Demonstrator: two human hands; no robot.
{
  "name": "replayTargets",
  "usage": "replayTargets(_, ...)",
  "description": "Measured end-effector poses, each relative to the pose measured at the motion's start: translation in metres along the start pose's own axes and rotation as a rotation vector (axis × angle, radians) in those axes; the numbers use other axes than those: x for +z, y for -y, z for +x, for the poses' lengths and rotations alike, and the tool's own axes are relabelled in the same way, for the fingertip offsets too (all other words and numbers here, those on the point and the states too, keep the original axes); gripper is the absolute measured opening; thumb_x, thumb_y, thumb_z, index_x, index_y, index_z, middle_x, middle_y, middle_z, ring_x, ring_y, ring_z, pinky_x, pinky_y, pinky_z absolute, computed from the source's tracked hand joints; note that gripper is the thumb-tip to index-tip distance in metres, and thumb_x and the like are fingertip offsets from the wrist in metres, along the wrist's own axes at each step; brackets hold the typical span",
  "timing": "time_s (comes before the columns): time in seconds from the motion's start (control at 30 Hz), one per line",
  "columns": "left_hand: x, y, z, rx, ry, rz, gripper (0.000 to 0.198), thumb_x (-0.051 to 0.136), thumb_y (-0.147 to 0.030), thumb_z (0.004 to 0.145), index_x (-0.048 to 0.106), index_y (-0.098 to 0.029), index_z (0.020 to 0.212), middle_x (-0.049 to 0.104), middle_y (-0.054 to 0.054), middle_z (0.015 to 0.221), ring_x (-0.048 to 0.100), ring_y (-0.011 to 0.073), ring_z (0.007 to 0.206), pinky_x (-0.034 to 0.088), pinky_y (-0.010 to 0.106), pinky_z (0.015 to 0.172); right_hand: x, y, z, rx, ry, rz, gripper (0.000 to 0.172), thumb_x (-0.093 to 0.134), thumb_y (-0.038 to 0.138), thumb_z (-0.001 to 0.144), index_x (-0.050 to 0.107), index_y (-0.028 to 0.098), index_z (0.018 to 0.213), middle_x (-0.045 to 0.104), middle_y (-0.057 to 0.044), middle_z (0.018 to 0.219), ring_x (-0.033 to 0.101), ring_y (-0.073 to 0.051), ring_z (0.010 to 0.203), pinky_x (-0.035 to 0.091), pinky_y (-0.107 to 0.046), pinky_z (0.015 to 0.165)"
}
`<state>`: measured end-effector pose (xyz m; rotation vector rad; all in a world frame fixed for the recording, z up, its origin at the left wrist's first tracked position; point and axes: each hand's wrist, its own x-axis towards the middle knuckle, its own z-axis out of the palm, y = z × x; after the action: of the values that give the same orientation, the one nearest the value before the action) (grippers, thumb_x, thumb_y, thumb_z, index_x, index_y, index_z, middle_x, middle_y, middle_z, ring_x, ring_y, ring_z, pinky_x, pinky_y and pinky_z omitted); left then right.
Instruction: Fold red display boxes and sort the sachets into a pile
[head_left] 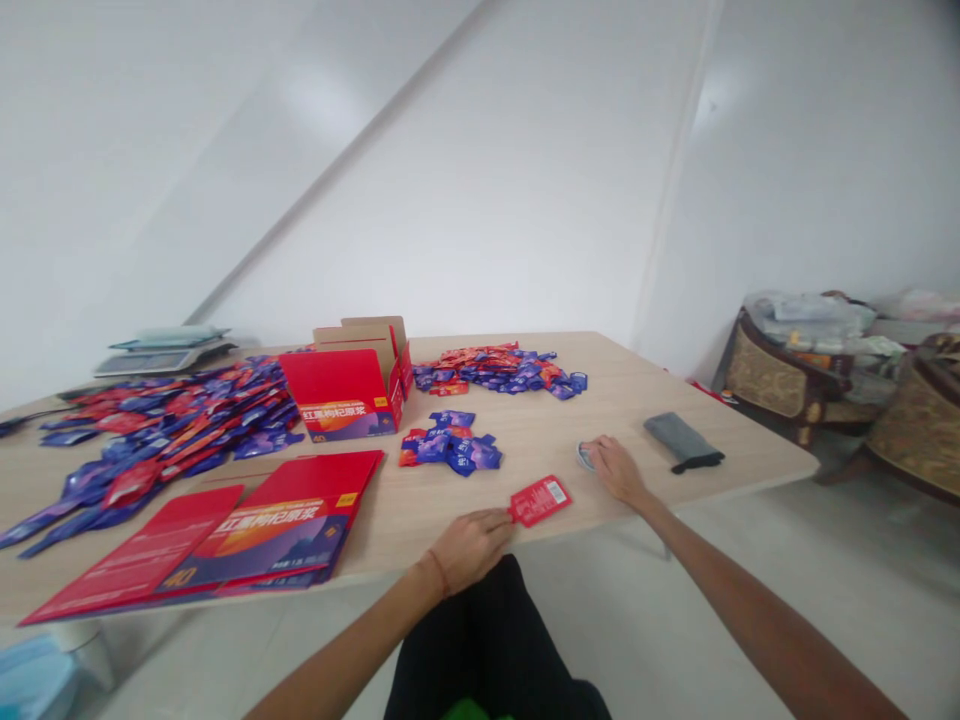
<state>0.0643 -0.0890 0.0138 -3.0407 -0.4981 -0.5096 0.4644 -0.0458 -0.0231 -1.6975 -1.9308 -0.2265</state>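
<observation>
My left hand (472,548) is at the table's front edge, its fingers closed on the narrow neck of a red sachet (540,501). The sachet lies flat, its white barcode label facing up. To the right, my right hand (616,468) has its fingers curled over a small round whitish object (584,457) on the tabletop; its kind is mostly hidden. A small heap of purple and red sachets (452,443) lies just beyond my left hand.
Flattened red cartons (277,530) lie at front left, with open standing cartons (345,395) behind them. A large sachet pile (172,425) covers the left; another pile (499,370) is at the back. A grey pouch (682,442) lies right. Cluttered armchairs (780,375) stand beyond the table (600,380).
</observation>
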Motion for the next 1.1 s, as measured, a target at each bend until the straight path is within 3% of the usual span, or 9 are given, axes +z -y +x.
replayTargets(0.2,0.015,-0.015,0.007,0.001,-0.011,-0.132,0.039,0.045,-0.012,0.102,0.063,-0.018,0.136,0.068,0.011,0.136,0.062,0.0241,0.128,0.048,0.038,0.114,-0.001,0.007,-0.001,0.100,0.042,-0.141,0.038,0.039,0.037,0.105,0.066,0.019,0.124,0.066,-0.011,0.120,0.057,-0.023,0.111,0.039,-0.031,0.100)
replayTargets(0.3,0.018,-0.006,0.013,0.049,-0.021,-0.177,0.038,0.045,-0.014,0.104,0.065,-0.020,0.136,0.068,0.010,0.137,0.060,0.0239,0.131,0.045,0.040,0.117,-0.006,0.013,0.001,0.113,0.129,-0.190,0.035,0.043,0.032,0.103,0.068,0.022,0.125,0.066,-0.010,0.122,0.059,-0.021,0.110,0.041,-0.029,0.096)
replayTargets(0.43,0.022,0.013,0.016,0.138,0.003,-0.279,0.040,0.044,-0.014,0.104,0.064,-0.021,0.138,0.066,0.007,0.141,0.054,0.0218,0.140,0.033,0.040,0.126,-0.011,0.021,0.004,0.159,0.165,-0.225,0.034,0.044,0.025,0.101,0.070,0.022,0.121,0.067,-0.009,0.121,0.061,-0.019,0.104,0.042,-0.027,0.091)
replayTargets(0.57,0.024,0.023,0.016,0.137,0.006,-0.423,0.045,0.043,-0.012,0.103,0.061,-0.019,0.143,0.064,0.009,0.144,0.056,0.0196,0.138,0.038,0.035,0.123,-0.014,0.030,0.008,0.183,0.202,-0.288,0.032,0.047,0.020,0.098,0.072,0.021,0.117,0.069,-0.009,0.118,0.062,-0.018,0.100,0.043,-0.027,0.088)
replayTargets(0.7,0.022,0.024,0.016,0.127,-0.032,-0.550,0.046,0.043,-0.012,0.102,0.062,-0.020,0.143,0.065,0.009,0.143,0.058,0.0197,0.137,0.040,0.036,0.122,-0.029,0.042,0.016,0.221,0.082,-0.232,0.030,0.047,0.025,0.099,0.074,0.020,0.111,0.070,-0.008,0.112,0.064,-0.019,0.097,0.044,-0.028,0.085)
replayTargets(0.8,0.020,0.023,0.017,0.135,-0.043,-0.592,0.046,0.044,-0.010,0.100,0.065,-0.020,0.140,0.066,0.009,0.140,0.058,0.0201,0.136,0.040,0.037,0.122,-0.048,0.065,0.020,0.131,-0.058,-0.103,0.032,0.046,0.029,0.100,0.074,0.020,0.113,0.071,-0.010,0.112,0.064,-0.020,0.098,0.046,-0.029,0.088)
replayTargets(0.87,0.019,0.023,0.017,0.130,-0.049,-0.608,0.047,0.044,-0.009,0.099,0.066,-0.019,0.139,0.067,0.009,0.140,0.058,0.0200,0.136,0.040,0.037,0.122,-0.060,0.087,0.016,0.007,-0.078,-0.021,0.031,0.046,0.031,0.101,0.074,0.021,0.113,0.070,-0.009,0.112,0.064,-0.020,0.099,0.047,-0.030,0.089)
replayTargets(0.97,0.019,0.023,0.018,0.119,-0.042,-0.620,0.051,0.045,-0.006,0.096,0.066,-0.021,0.139,0.067,0.008,0.140,0.058,0.0195,0.136,0.039,0.037,0.122,-0.066,0.127,-0.001,-0.178,0.012,0.018,0.029,0.047,0.024,0.100,0.073,0.023,0.112,0.068,-0.008,0.111,0.063,-0.019,0.100,0.048,-0.029,0.091)
replayTargets(1.1,0.016,0.021,0.018,0.115,-0.027,-0.595,0.052,0.044,-0.006,0.096,0.064,-0.022,0.141,0.066,0.007,0.141,0.057,0.0195,0.137,0.039,0.036,0.122,-0.046,0.164,-0.030,-0.304,0.204,-0.040,0.023,0.055,0.018,0.095,0.072,0.024,0.110,0.067,-0.007,0.110,0.060,-0.019,0.101,0.048,-0.029,0.089)
